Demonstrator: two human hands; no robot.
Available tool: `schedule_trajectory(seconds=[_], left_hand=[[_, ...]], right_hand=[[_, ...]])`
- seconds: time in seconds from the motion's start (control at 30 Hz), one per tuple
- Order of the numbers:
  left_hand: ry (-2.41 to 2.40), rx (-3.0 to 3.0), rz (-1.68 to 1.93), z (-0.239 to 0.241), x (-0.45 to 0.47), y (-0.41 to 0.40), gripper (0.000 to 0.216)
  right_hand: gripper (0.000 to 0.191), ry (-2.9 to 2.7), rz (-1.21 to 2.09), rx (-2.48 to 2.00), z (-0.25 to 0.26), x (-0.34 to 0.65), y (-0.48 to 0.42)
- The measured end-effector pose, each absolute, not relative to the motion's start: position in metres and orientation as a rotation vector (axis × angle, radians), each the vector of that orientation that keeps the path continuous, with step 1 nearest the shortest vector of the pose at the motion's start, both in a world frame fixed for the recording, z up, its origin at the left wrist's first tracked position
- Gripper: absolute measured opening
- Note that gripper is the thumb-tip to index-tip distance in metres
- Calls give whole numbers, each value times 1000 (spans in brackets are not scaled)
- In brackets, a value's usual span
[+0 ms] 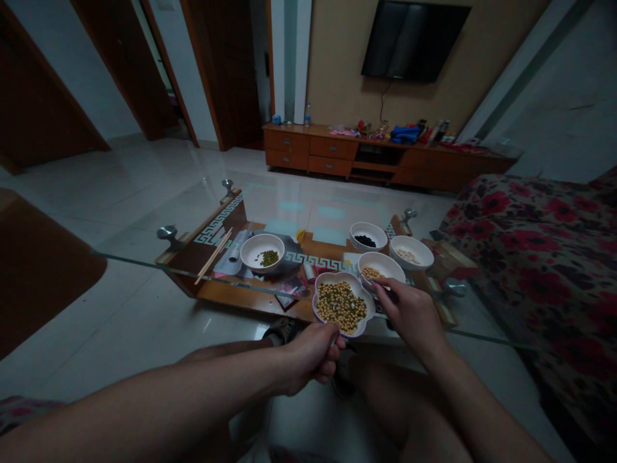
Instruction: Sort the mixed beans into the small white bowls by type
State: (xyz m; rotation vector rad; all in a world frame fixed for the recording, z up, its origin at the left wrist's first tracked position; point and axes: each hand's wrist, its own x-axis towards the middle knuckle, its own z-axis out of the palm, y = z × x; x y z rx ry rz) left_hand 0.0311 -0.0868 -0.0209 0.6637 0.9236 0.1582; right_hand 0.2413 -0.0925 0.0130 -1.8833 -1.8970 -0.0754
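Note:
My left hand (315, 354) is closed on the near rim of a flower-shaped bowl (370, 307), which it holds at the table's front edge. Mixed soybeans and green beans (341, 307) cover the bowl's bottom. Just to the right, my right hand (409, 308) is closed, its fingertips at the near rim of a round white bowl (393, 267). Some soybeans (372, 273) lie in that round bowl. Whether the right fingers pinch a bean or grip the rim, I cannot make out.
On the glass table (144, 247) stand a bowl with green beans (248, 249), a bowl with black beans (354, 231) and a bowl with pale pieces (427, 256). A pair of chopsticks (213, 256) lies at the left. A flowered sofa (540, 257) is at the right.

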Motion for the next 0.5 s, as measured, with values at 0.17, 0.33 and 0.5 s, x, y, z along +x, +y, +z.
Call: schedule_trajectory(seconds=[0.17, 0.33, 0.5], left_hand=[[908, 657, 143, -21, 30, -86, 21], [904, 660, 142, -22, 30, -87, 22], [892, 658, 148, -20, 30, -87, 23]], right_hand=[[34, -1720, -245, -2062, 13, 252, -93], [31, -1712, -195, -2061, 15, 248, -94], [26, -1980, 132, -1954, 15, 238, -96]])
